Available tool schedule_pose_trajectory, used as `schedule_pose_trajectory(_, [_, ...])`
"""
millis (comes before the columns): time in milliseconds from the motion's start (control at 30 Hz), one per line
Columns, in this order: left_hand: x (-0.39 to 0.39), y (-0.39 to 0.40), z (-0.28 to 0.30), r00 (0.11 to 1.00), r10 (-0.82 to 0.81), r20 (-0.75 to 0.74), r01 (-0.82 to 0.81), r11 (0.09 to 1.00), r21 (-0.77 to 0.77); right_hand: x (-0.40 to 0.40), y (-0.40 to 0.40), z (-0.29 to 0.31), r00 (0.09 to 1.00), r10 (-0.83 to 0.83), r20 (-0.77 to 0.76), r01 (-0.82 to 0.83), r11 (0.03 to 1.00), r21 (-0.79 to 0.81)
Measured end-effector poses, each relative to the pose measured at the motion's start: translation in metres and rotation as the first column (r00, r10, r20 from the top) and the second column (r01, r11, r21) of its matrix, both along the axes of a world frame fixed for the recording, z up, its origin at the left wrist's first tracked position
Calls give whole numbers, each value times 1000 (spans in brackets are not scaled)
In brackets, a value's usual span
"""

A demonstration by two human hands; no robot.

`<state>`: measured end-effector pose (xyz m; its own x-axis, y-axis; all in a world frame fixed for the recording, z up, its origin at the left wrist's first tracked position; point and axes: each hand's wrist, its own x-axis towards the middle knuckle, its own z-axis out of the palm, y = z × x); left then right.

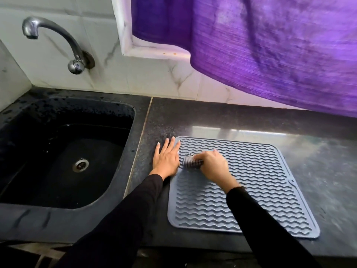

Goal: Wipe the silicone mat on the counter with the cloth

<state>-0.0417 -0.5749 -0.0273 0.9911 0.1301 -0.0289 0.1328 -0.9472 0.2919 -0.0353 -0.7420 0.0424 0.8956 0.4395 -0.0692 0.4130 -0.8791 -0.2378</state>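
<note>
Both hands work at the far-left corner of the silicone mat (pixel 241 182): the left hand (pixel 167 158) lies flat with its fingers straight, partly on the mat's left edge and partly on the dark tabletop (pixel 251 120), pinning the mat in place, while the right hand (pixel 212 167) is curled tight around a bunched, striped cloth (pixel 191 163) and presses it onto the wavy ridges just beside the left hand. The grey-blue mat sits flat on the tabletop, to the right of the black sink (pixel 63 151), with its near edge close to the tabletop's front. As a judgement, the wipe is under way but hard to grade: no clear line between wiped and unwiped ridges shows, and the cloth is at one corner, so the large middle, right side and near rows probably remain to be covered. Behind, a chrome tap (pixel 58 41) hangs over the sink, and a purple curtain (pixel 270 45) droops above the tabletop's back edge.
</note>
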Motion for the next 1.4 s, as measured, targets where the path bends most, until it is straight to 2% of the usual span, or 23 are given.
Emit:
schedule_pose_trajectory(133, [1,2,0,1000,-12,-4,12,1000,-16,-11,-11,-19,982,86,167,-78,996,-52])
schedule_pose_trajectory(267, [2,3,-1,1000,-17,-5,17,1000,-13,-12,-18,-25,959,24,283,-6,998,-63])
schedule_pose_trajectory(500, [1,2,1,999,-34,6,34,999,-16,-6,-50,-23,950,-178,256,215,968,-126])
schedule_pose_trajectory(567, [0,1,2,999,-24,25,24,1000,0,2,-52,-19,928,-336,163,358,925,-126])
schedule_pose_trajectory(600, [0,0,3,999,-19,36,18,1000,9,6,-53,-11,892,-447,69,451,890,-69])
schedule_pose_trajectory(667, [-4,-2,5,999,4,51,-4,1000,0,11,-50,1,812,-564,-150,584,791,182])
schedule_pose_trajectory(733, [-12,-5,6,999,33,37,-32,999,-41,4,-33,2,851,-477,-218,524,756,392])
schedule_pose_trajectory(800, [-20,-7,5,999,45,0,-45,998,-44,-13,-9,-6,938,-301,-169,345,819,459])
schedule_pose_trajectory(833, [-23,-8,3,999,46,-6,-46,999,-23,-21,0,-15,971,-206,-119,237,866,440])
schedule_pose_trajectory(900, [-26,-9,1,999,50,3,-50,999,17,-33,8,-33,997,-66,38,53,962,269])
schedule_pose_trajectory(933, [-26,-10,0,998,56,9,-56,998,26,-37,7,-39,989,-37,141,9,981,192])
schedule_pose_trajectory(1000, [-26,-11,-1,997,66,27,-66,997,32,-40,2,-43,956,-24,294,-17,991,135])
schedule_pose_trajectory(1067, [-26,-10,-2,998,64,28,-65,997,30,-39,-2,-43,925,-11,379,-15,998,65])
schedule_pose_trajectory(1300, [-28,-10,2,998,64,20,-65,998,27,-28,-37,-45,896,-41,442,73,996,-56])
schedule_pose_trajectory(1400, [-28,-10,3,998,67,7,-67,998,20,-21,-50,-27,945,-188,266,226,967,-119])
